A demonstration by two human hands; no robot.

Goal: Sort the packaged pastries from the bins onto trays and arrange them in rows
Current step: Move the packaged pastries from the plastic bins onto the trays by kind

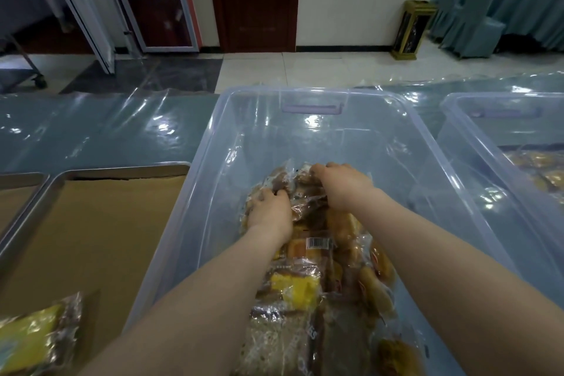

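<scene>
A large clear plastic bin [210, 143] stands in front of me with a heap of packaged pastries [317, 278] along its near middle. Both hands reach into it. My left hand [270, 210] presses down on clear-wrapped brown pastries at the far end of the heap, fingers curled around one pack. My right hand [341, 186] is closed over another brown pastry pack [300, 180] just beside it. To the left lies a metal tray [128, 168] lined with brown paper, holding one yellow-wrapped pastry [33, 339] at its near corner.
A second metal tray [21, 177] sits at the far left. Another clear bin [457, 107] with pastries stands at the right. Glossy plastic sheeting covers the table. Beyond are a tiled floor, a door, a gold waste bin [412, 30] and covered chairs.
</scene>
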